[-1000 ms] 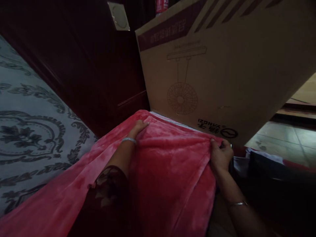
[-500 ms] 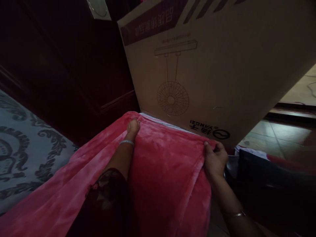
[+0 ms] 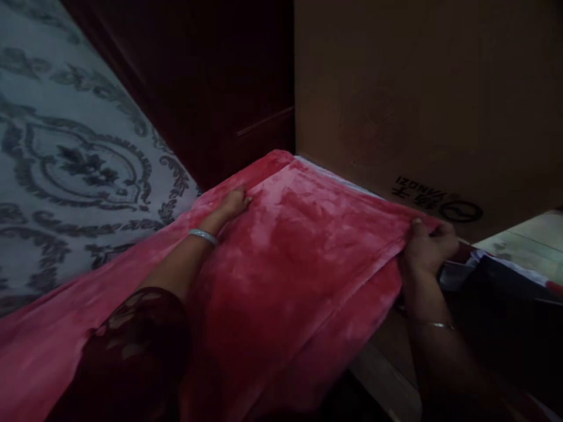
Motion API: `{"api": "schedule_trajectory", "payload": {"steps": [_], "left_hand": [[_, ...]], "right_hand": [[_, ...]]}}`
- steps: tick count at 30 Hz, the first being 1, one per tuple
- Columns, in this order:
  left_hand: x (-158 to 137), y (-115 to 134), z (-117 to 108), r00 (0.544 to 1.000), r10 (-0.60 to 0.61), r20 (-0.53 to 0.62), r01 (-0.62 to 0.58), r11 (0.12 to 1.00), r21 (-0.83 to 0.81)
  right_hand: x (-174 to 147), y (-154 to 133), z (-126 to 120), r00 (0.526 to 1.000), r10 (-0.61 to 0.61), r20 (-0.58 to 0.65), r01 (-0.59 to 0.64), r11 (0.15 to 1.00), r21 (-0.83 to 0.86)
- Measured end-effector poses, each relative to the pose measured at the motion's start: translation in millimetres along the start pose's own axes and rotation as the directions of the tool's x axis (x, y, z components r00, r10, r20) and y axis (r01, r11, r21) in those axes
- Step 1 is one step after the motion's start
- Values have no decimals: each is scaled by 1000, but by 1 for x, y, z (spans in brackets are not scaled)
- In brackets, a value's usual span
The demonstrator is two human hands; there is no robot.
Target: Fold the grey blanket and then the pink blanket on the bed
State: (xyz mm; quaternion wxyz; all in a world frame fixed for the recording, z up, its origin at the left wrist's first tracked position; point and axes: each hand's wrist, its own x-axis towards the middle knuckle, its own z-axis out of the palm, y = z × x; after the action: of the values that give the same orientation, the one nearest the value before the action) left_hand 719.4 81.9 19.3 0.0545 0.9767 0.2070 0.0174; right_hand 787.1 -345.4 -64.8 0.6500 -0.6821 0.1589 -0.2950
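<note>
A plush pink-red blanket (image 3: 303, 264) is spread over a raised surface, with a strip of white fabric showing along its far edge. My left hand (image 3: 235, 203) lies on the blanket's left part, its fingers curled into the plush near a fold; a silvery bracelet circles that wrist. At the far right corner my right hand (image 3: 428, 246) grips the blanket's edge, thumb on top and fingers curled around and partly hidden. The right side of the blanket hangs over.
Behind the far edge stands a large cardboard box (image 3: 431, 117) with upside-down printing. A dark red wooden panel (image 3: 220, 76) meets it at the corner. Patterned wallpaper (image 3: 83, 164) covers the left wall. Dark fabric (image 3: 505, 293) lies at the right, near pale floor tiles (image 3: 528, 237).
The view has swung left, so the box sits further right. My left hand has slid left and nearer along the blanket, away from the far edge. My right hand still holds the corner.
</note>
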Motion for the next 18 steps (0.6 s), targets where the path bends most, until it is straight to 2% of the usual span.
{"api": "schedule_trajectory", "payload": {"steps": [4,8,13,16,18], "left_hand": [[-76,-50,-3,991,-113,-78,118,990,73],[-123,-83,-5,969,-224,-103,237,961,141],[-142,-94,-6,976,-202,-79,213,962,172],[-136,-98,-9,957,-234,-171,264,948,180],[-130,-103,-10,950,-238,-202,276,943,184]], "right_hand": [[2,-4,-2,1000,-25,16,26,997,-69],[2,-8,-4,998,-29,54,36,992,-119],[1,-12,-3,999,-29,46,37,982,-186],[3,-7,-2,999,-22,26,27,977,-211],[7,0,-1,996,-62,71,78,966,-248]]}}
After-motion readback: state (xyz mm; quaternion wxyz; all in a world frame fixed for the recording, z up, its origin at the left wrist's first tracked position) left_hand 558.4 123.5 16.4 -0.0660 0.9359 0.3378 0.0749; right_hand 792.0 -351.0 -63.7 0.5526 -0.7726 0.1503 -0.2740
